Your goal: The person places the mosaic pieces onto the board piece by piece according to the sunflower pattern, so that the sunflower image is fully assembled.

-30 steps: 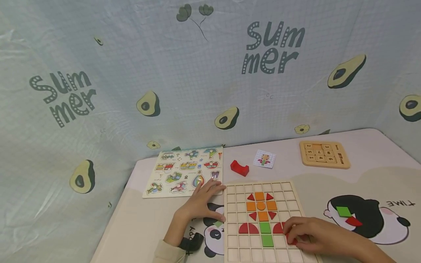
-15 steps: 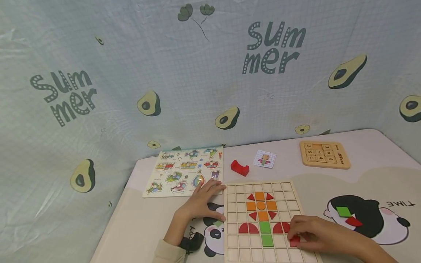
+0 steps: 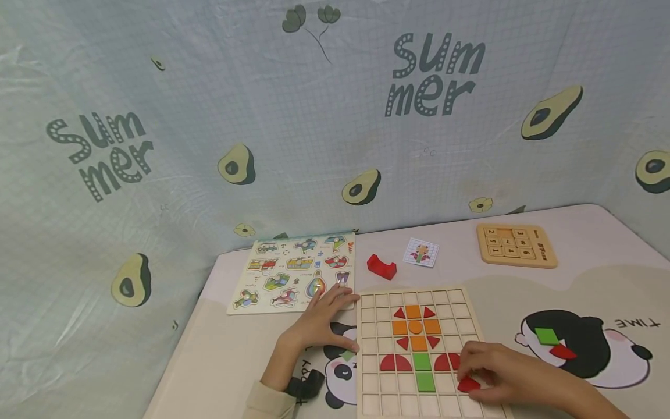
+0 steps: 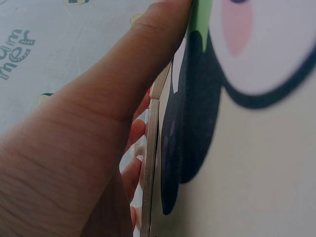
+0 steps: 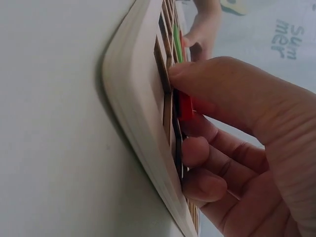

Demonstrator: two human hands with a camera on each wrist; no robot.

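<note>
My right hand (image 3: 497, 372) pinches a red tile with a rounded edge (image 3: 468, 384) between thumb and fingers, low over the right side of the wooden grid board (image 3: 377, 384). In the right wrist view the red tile (image 5: 185, 104) appears tilted against the grid's ridges. Orange squares (image 3: 413, 312), an orange disc (image 3: 416, 327), small red triangles (image 3: 429, 313), green squares (image 3: 426, 382) and red rounded tiles (image 3: 395, 363) lie in the cells. With fingers spread, my left hand (image 3: 319, 320) rests at the board's left edge, thumb and fingertips right at the frame.
Behind my left hand lies a picture puzzle board (image 3: 293, 273). A red notched block (image 3: 381, 267), a pattern card (image 3: 421, 252) and a wooden number slide puzzle (image 3: 517, 246) sit further back. Right of the grid are a loose green tile (image 3: 546, 336) and red tile (image 3: 563, 352).
The red tile in my right hand has turned between the fingers, and the hand has shifted slightly right, uncovering more of the red tile above. My left hand stays put.
</note>
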